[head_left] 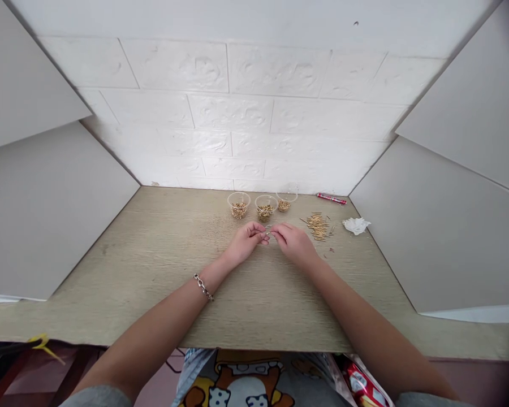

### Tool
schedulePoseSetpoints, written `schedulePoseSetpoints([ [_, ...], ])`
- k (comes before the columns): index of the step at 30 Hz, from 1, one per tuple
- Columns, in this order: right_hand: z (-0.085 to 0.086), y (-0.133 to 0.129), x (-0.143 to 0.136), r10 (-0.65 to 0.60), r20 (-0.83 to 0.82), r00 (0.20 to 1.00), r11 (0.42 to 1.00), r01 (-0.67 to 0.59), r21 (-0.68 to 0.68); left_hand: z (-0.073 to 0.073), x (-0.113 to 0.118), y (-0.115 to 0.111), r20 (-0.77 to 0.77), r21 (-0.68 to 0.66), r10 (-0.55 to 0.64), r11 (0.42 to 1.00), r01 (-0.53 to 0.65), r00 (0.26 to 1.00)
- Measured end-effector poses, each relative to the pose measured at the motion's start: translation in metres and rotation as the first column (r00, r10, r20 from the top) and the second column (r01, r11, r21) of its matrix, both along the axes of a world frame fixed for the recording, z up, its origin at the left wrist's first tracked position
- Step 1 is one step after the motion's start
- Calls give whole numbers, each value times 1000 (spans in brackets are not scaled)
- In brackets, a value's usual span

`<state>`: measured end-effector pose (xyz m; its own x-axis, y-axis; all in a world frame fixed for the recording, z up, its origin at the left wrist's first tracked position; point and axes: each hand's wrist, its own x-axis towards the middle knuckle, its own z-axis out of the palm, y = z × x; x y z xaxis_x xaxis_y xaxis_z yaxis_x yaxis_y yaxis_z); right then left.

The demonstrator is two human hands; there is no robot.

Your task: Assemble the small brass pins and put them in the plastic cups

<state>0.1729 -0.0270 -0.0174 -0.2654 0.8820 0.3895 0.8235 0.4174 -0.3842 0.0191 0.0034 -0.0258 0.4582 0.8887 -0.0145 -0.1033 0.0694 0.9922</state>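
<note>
My left hand (249, 240) and my right hand (293, 242) meet over the middle of the table, fingertips pinched close together. Between them shows a small thin metallic piece (268, 232), too small to name. Just beyond my fingers stand clear plastic cups: the left cup (238, 199) and the middle cup (266, 202) hold small gold-coloured metal parts. A third clear cup (287, 193), behind and to the right, also has gold-coloured bits at its bottom. To the right of my right hand lies a loose pile of slim gold-coloured pins (318, 226).
Fine small bits (223, 226) are scattered on the wooden table (152, 249) left of the cups. A red stick-like packet (331, 198) and crumpled white tissue (356, 226) lie at the right. A white brick-patterned wall (229, 118) closes the back, with grey panels (46, 209) at both sides.
</note>
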Motion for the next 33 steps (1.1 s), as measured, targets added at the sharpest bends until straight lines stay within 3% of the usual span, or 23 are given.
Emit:
schedulePoseSetpoints([
  [6, 2, -2, -1, 21, 109, 994, 1000, -21, 3, -5, -6, 4, -199, 201, 32, 980, 9, 980],
  [10, 1, -2, -1, 26, 126, 992, 1000, -25, -8, -1, -11, 0, -333, 403, 129, 915, 18, 934],
  [13, 0, -2, -2, 27, 124, 992, 1000, -25, -18, 5, -13, -3, -380, 481, 156, 875, 51, 912],
  [21, -1, -3, -5, -10, 121, 993, 999, 14, -35, 7, -14, -4, -440, 527, 177, 844, 94, 881],
  [28, 0, -4, -3, 22, 71, 997, 998, -17, -65, 9, -13, -5, -385, 469, 176, 883, 27, 906],
  [31, 0, -3, -6, -3, -61, 998, 997, -2, -75, 10, -13, -4, -389, 462, 177, 887, 25, 904],
  [33, -1, -2, -8, -37, -253, 967, 994, 9, -109, 9, -12, -4, -382, 452, 165, 891, 28, 909],
])
